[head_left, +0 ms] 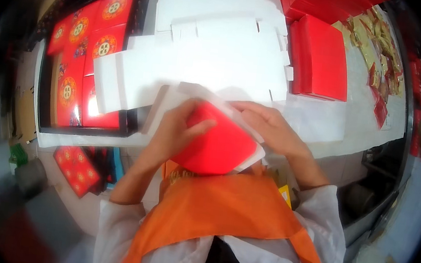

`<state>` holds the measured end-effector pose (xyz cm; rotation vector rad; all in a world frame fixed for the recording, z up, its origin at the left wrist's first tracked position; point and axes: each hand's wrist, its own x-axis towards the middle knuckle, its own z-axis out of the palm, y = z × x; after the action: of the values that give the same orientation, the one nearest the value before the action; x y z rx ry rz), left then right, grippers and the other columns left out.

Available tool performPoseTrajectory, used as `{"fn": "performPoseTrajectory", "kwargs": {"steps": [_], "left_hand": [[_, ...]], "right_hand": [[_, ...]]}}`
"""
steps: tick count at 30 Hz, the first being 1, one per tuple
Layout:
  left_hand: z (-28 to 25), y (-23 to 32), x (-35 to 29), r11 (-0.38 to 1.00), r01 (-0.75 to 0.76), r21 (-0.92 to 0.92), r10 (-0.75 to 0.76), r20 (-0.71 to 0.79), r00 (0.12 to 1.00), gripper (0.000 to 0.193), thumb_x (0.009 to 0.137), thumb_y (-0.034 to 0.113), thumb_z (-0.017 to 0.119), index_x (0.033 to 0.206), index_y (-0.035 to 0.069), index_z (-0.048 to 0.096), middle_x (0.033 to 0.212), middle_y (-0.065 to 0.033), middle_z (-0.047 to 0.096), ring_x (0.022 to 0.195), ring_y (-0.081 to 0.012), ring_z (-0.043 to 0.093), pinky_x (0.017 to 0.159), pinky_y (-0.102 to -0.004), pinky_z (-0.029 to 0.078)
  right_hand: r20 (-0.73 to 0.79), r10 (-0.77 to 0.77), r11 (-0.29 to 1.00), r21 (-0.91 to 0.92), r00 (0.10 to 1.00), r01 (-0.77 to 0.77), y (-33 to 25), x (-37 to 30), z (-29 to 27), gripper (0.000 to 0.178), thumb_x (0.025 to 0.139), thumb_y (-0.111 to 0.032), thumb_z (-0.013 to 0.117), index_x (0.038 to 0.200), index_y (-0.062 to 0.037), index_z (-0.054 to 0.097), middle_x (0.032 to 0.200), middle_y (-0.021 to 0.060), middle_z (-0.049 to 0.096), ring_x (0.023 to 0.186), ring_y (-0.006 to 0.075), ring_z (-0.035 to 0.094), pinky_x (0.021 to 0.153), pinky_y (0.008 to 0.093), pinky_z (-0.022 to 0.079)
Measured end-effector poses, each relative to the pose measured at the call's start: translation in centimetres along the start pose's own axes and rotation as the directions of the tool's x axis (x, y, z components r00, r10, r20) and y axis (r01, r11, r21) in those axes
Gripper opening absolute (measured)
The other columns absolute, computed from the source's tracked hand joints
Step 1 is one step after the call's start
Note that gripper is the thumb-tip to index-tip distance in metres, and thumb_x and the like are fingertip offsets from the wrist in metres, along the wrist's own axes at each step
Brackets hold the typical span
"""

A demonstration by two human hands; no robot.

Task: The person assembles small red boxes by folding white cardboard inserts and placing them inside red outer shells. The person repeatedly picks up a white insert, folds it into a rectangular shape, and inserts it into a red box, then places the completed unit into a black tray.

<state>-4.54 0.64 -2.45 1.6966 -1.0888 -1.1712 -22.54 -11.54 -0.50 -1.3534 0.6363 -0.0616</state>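
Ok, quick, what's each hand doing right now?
Left hand: closed, holding the red carton by its left side.
Right hand: at the carton's right edge; whether it grips cannot be told.

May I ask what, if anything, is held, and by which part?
A red box: the left hand grips its left side; the right hand is at its upper right edge.

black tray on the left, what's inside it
Patterned red boxes lie in the tray. White cardboard overlaps its right side; whatever is directly beneath stays hidden.

Head-worn fisheye; faces downward, close range; left hand and right hand at centre frame; table across upper half.
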Motion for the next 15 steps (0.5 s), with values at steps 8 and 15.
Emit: {"fn": "performPoseTrajectory", "kwargs": {"steps": [8,15], "left_hand": [[0.0,-0.2,-3.3,0.934,0.258,-0.248,-0.236,0.113,0.965,0.024,0.082,0.014,0.061,0.101,0.000,0.058,0.088,-0.0031,0.061,0.081,-0.0086,0.055,0.072,-0.0236,0.046],[-0.9,-0.6,-3.9,0.972,0.122,-0.201,-0.147,-0.119,0.982,0.025,0.084,0.019,0.059,0.101,-0.001,0.058,0.088,-0.0035,0.062,0.079,-0.0081,0.055,0.071,-0.0233,0.046]], "right_hand": [[0.089,-0.068,0.985,-0.154,0.994,0.081,0.0,0.8,1.4,0.029,0.089,-0.013,0.044,0.115,-0.0016,0.051,0.104,0.0080,0.058,0.091,0.0141,0.055,0.080,0.0251,0.043],[0.102,-0.177,0.912,-0.357,0.979,0.201,-0.1,2.0,2.6,0.032,0.089,-0.015,0.041,0.118,-0.0062,0.050,0.098,0.0141,0.062,0.084,0.0230,0.060,0.076,0.0280,0.046]]}}
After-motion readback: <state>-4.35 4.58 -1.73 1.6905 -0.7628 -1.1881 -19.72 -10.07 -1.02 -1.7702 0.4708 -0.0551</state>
